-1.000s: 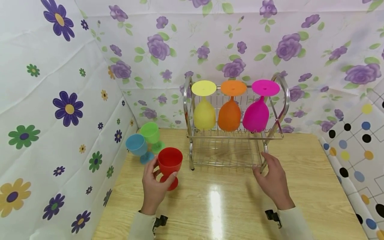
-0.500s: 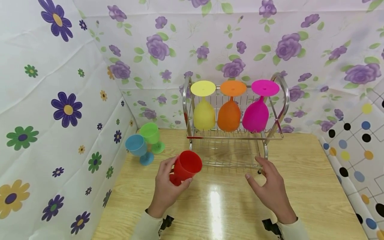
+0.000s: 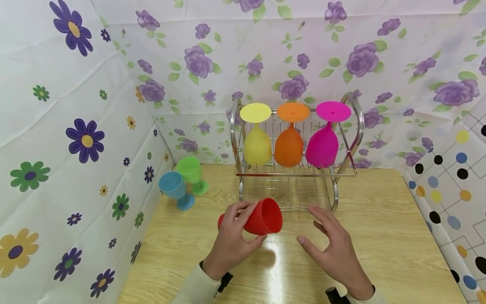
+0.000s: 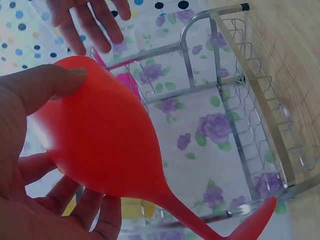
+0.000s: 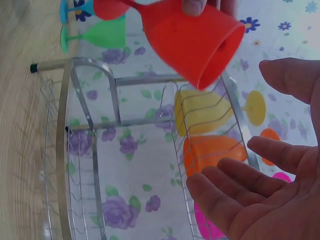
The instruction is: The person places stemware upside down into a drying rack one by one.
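A red plastic goblet (image 3: 262,219) lies tilted on its side in the air, its mouth toward the right. My left hand (image 3: 231,240) grips its bowl between thumb and fingers; in the left wrist view the stem and foot of the goblet (image 4: 115,135) point away to the lower right. My right hand (image 3: 336,251) is apart from the goblet, just right of its mouth, with fingers spread and nothing in them. In the right wrist view the right hand (image 5: 270,175) shows its loose fingers and thumb.
Behind the hands stands a metal dish rack (image 3: 296,174). Its upper tier bears upside-down yellow (image 3: 258,145), orange (image 3: 289,145) and magenta (image 3: 322,145) goblets. Upright blue (image 3: 172,184) and green (image 3: 190,169) goblets stand at the left on the wooden table (image 3: 171,253).
My left hand has lifted the red goblet, carried it right and tipped it from upright onto its side. My right hand has let go of the rack's leg and come nearer the goblet.
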The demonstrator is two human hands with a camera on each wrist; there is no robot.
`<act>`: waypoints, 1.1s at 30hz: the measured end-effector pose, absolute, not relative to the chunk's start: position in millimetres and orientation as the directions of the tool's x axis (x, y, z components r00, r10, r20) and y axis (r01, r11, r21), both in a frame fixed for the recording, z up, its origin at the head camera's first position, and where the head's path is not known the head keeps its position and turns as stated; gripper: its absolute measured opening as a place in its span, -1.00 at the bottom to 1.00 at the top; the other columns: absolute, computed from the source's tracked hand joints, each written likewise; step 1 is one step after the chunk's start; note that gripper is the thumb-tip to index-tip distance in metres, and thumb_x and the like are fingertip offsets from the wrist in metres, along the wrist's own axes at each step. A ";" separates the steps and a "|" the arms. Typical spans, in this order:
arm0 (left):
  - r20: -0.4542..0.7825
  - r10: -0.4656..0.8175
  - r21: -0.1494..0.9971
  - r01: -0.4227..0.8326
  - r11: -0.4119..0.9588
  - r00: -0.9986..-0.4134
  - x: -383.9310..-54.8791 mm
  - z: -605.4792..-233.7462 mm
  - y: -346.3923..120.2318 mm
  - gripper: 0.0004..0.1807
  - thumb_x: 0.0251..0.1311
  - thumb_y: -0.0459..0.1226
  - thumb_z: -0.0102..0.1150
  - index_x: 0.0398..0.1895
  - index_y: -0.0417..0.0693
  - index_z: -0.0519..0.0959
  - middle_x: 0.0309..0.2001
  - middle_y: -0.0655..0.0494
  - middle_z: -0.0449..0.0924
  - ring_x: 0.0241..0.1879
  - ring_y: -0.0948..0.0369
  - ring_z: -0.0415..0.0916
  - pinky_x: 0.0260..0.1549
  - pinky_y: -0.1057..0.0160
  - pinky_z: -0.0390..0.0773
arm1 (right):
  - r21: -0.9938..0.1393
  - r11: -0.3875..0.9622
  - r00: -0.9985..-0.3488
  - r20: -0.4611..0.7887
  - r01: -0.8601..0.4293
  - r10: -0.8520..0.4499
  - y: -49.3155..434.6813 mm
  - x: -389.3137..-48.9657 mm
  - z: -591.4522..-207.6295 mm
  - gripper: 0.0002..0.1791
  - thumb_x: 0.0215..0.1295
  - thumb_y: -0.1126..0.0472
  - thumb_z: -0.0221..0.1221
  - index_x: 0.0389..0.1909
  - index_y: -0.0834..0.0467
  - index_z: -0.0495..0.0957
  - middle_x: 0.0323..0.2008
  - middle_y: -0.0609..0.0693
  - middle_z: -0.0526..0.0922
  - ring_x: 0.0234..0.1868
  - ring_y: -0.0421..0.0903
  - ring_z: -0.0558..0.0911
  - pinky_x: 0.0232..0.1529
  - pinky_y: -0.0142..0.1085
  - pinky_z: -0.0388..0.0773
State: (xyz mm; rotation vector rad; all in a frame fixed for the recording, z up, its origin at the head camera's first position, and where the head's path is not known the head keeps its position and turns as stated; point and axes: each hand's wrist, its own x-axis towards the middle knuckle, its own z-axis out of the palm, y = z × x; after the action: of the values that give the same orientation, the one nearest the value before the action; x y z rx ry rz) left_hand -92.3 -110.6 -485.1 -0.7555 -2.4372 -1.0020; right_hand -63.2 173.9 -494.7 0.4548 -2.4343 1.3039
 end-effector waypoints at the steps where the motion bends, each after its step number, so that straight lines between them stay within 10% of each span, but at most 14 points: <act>1: 0.544 0.350 0.489 0.627 0.606 -0.763 -91.8 -484.3 -107.9 -0.05 -0.06 -0.19 0.72 0.48 -0.02 0.48 0.33 0.01 0.47 0.28 0.07 0.43 -0.07 0.20 0.77 | -0.733 0.523 -0.890 0.439 -0.435 -0.124 172.0 -61.8 -494.1 -0.09 0.14 0.23 0.58 0.53 -0.03 0.41 0.43 0.00 0.51 0.42 -0.31 0.48 0.25 -0.51 0.58; 19: 0.579 0.606 0.107 0.787 0.607 -0.546 -82.1 -475.6 -78.5 -0.10 -0.07 -0.07 0.69 0.42 0.00 0.54 0.26 0.03 0.54 0.23 0.09 0.48 0.16 0.08 0.64 | -0.788 0.453 -0.909 0.376 -0.416 -0.179 150.4 -45.8 -492.5 0.02 0.08 0.07 0.63 0.56 -0.05 0.35 0.45 -0.05 0.46 0.41 -0.21 0.49 0.09 -0.29 0.74; 33: 0.554 0.644 0.028 0.785 0.619 -0.528 -75.8 -469.1 -77.3 -0.15 0.01 -0.02 0.65 0.42 0.02 0.56 0.26 0.04 0.54 0.24 0.10 0.49 0.19 0.11 0.64 | -0.786 0.427 -0.893 0.419 -0.447 -0.165 146.4 -45.6 -487.4 -0.05 0.03 0.19 0.66 0.47 -0.02 0.44 0.35 -0.02 0.52 0.32 -0.24 0.54 0.00 -0.22 0.79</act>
State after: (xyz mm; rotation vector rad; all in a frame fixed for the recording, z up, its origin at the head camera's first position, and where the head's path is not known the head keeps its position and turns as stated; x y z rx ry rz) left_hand -75.8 -77.3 -469.1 -1.1238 -2.3445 -0.3751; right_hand -45.6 146.4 -487.4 0.5315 -2.4061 1.4522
